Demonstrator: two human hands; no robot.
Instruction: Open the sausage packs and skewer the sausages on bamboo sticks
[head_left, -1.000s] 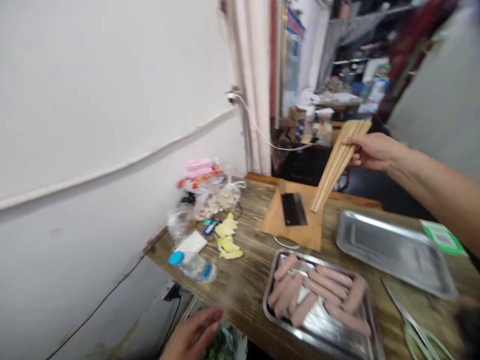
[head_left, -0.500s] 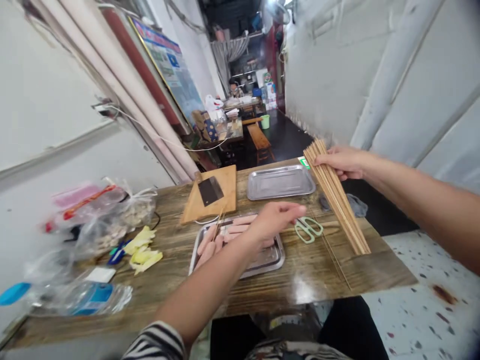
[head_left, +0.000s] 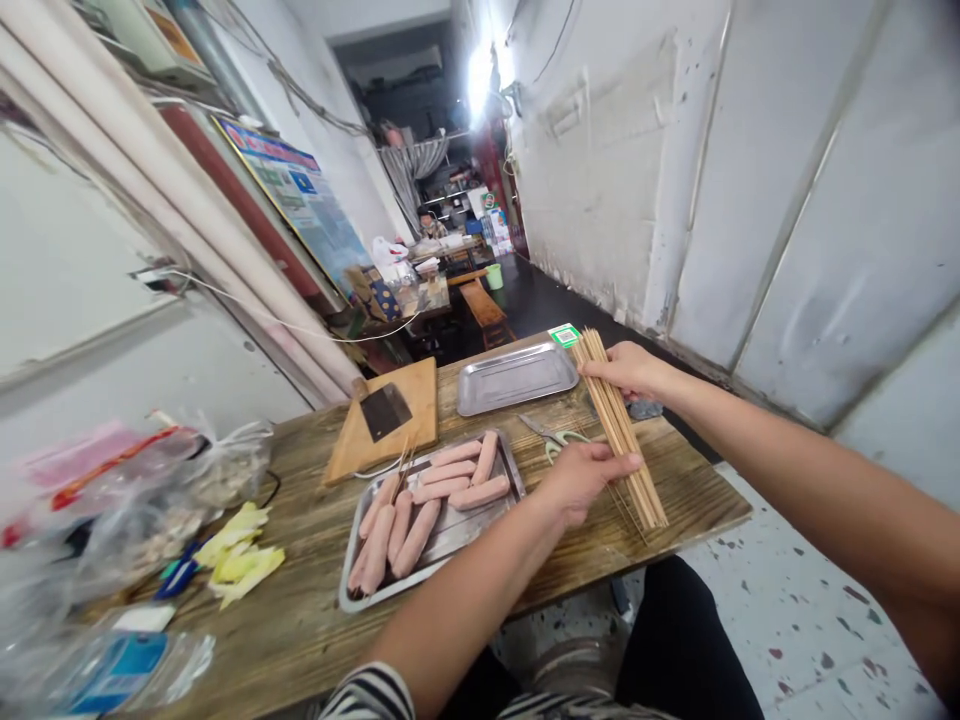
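Seemingly early stage. Sausages (head_left: 480,493) lie whole in the near tray (head_left: 459,525), a few thin sticks (head_left: 405,463) among them; cannot tell if any is pierced. Most appear unskewered. Right hand (head_left: 634,368): fingers closed around the upper part of the stick bundle (head_left: 615,415). Left hand (head_left: 581,482): fingers partly curled, thumb at its lower part; grip unclear.
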